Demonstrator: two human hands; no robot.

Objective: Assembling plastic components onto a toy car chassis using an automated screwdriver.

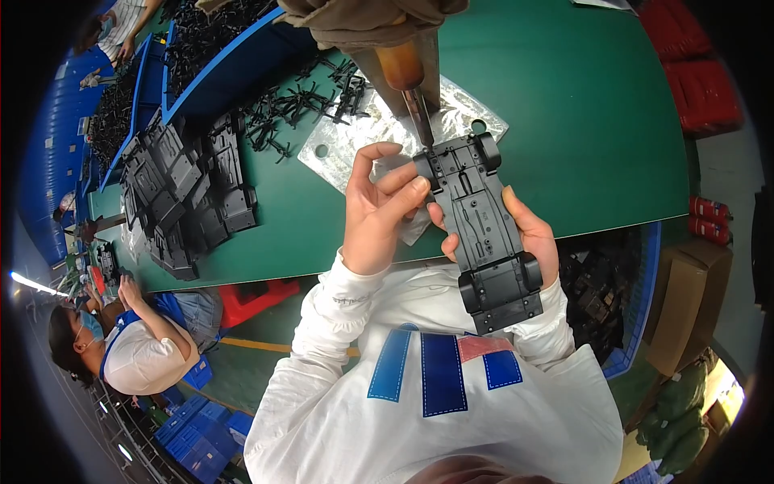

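A black plastic toy car chassis (484, 218) with wheels is tilted over the near edge of the bench, its far end under a metal driver tip (418, 117). My right hand (532, 234) wraps round it from the right, with fingertips showing along its left side. The thumb and a finger of my left hand (379, 206) close on its far left corner by the wheel, and the index finger is raised and curled. The driver has an orange-brown body (401, 66) hanging from a cloth-wrapped machine head (371, 20). Its tip appears to meet the chassis.
A shiny metal plate (330, 153) lies on the green bench (580, 105). Black chassis parts (173, 189) are piled at left, near loose small black parts (294, 101) and blue bins (218, 68). A blue crate (645, 298) stands low right. Another person (149, 355) sits at left.
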